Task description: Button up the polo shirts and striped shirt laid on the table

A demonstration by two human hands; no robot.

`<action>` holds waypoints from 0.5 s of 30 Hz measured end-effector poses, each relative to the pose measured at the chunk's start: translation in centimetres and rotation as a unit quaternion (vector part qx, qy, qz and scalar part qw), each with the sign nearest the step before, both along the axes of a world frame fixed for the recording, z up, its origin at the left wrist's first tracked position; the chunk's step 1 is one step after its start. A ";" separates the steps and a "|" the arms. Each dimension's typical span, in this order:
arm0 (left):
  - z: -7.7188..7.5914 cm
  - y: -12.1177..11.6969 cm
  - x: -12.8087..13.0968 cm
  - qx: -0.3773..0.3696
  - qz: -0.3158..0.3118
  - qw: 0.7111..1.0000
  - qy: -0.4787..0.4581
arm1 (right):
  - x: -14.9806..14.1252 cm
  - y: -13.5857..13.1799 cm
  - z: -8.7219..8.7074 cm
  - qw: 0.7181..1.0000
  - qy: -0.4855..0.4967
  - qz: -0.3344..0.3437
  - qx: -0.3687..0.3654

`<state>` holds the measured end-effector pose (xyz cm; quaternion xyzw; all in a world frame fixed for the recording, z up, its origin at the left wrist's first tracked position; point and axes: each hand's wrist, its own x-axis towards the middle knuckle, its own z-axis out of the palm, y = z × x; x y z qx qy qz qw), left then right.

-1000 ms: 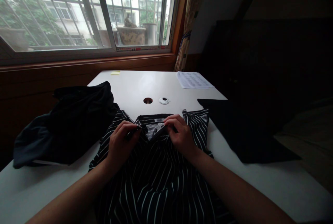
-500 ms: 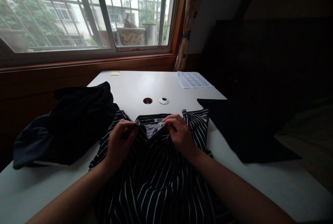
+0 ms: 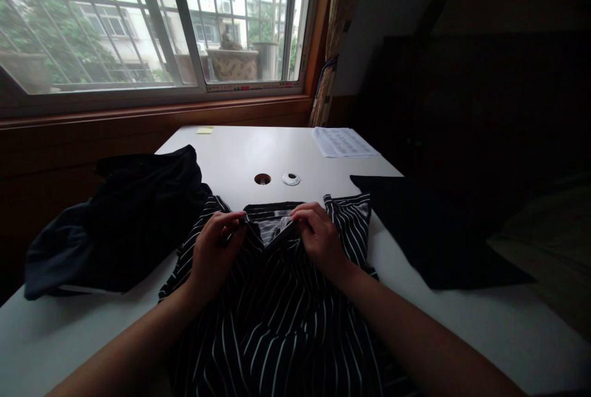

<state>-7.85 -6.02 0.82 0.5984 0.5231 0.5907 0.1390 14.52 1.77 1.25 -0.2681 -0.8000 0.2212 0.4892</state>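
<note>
A black shirt with thin white stripes (image 3: 281, 317) lies spread on the white table (image 3: 240, 157) in front of me, its collar turned toward the window. My left hand (image 3: 216, 252) pinches the left side of the collar, fingers closed on the cloth. My right hand (image 3: 319, 238) grips the right side of the collar the same way. Between the two hands the neck opening shows a lighter lining.
A heap of dark clothes (image 3: 120, 218) sits on the table's left part. A dark flat cloth (image 3: 429, 231) lies at the right edge. Behind the shirt are a cable hole (image 3: 262, 179), a round cap (image 3: 290, 179), a printed sheet (image 3: 344, 141) and a yellow note (image 3: 204, 130). A window runs along the back.
Almost nothing has moved. My left hand's fingers have shifted slightly up along the collar; the shirt stays where it was.
</note>
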 end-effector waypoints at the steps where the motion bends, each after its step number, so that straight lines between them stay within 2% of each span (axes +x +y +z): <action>1: 0.0 0.0 0.0 0.002 -0.001 1.000 0.001 | 0.0 0.0 0.0 1.000 0.000 -0.001 -0.002; 9: 0.3 -0.3 0.2 -0.012 -0.006 1.000 -0.027 | -0.1 0.1 -0.1 1.000 0.000 -0.022 -0.006; 15: 0.4 0.3 0.1 -0.056 -0.027 0.993 -0.104 | 0.1 0.2 -0.1 0.999 -0.006 -0.041 0.001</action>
